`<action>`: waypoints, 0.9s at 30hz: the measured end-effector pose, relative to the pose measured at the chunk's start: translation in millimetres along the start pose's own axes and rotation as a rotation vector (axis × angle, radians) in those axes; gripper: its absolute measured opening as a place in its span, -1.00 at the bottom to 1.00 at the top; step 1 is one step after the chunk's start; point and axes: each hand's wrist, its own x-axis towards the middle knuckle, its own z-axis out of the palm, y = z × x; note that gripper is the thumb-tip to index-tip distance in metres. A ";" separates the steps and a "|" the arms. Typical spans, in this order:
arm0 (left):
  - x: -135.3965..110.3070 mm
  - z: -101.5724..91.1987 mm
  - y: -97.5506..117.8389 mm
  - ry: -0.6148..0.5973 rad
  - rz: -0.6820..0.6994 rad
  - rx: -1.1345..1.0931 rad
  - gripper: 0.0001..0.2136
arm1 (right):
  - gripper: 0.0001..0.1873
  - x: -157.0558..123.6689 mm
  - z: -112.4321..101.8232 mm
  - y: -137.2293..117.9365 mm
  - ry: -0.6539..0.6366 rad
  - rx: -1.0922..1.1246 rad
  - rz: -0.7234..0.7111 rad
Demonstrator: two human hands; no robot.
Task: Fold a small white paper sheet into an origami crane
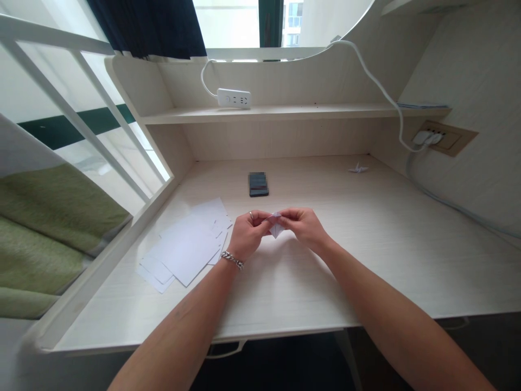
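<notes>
Both my hands meet over the middle of the pale wooden desk point(366, 260), pinching a small folded piece of white paper point(276, 226) between them. My left hand point(249, 233), with a ring and a chain bracelet at the wrist, grips the paper's left side with closed fingers. My right hand point(306, 225) pinches its right side. The folded paper hangs just above the desk top. To the left lies a loose stack of white paper sheets point(185, 247).
A dark phone point(258, 183) lies behind my hands. A finished paper crane point(358, 169) sits at the back right. A white power strip point(233, 98) rests on the shelf, its cable running to a wall socket point(437, 138). A bed rail and green bedding point(44, 217) are at left.
</notes>
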 end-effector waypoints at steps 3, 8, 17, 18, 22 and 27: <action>-0.8 0.7 2.9 -0.049 -0.079 -0.099 -0.66 | -0.69 0.7 0.4 1.4 0.021 0.032 0.038; -0.7 0.7 4.9 -0.076 -0.156 -0.287 -0.71 | -0.64 1.3 1.4 -0.5 0.066 0.081 0.109; 0.5 0.0 1.8 -0.062 -0.147 -0.185 -0.77 | -0.65 -0.3 4.3 -4.4 0.064 0.014 0.090; 0.8 0.1 1.5 -0.052 -0.146 -0.170 -0.77 | -0.66 -0.2 4.0 -3.5 0.067 -0.022 0.067; 1.6 -0.5 0.6 -0.055 -0.151 -0.172 -0.76 | -0.70 0.2 2.9 0.2 0.057 -0.100 0.016; 1.7 -2.3 -1.3 -0.087 -0.145 -0.229 -0.70 | -0.71 -0.6 2.4 -0.8 0.055 -0.076 0.014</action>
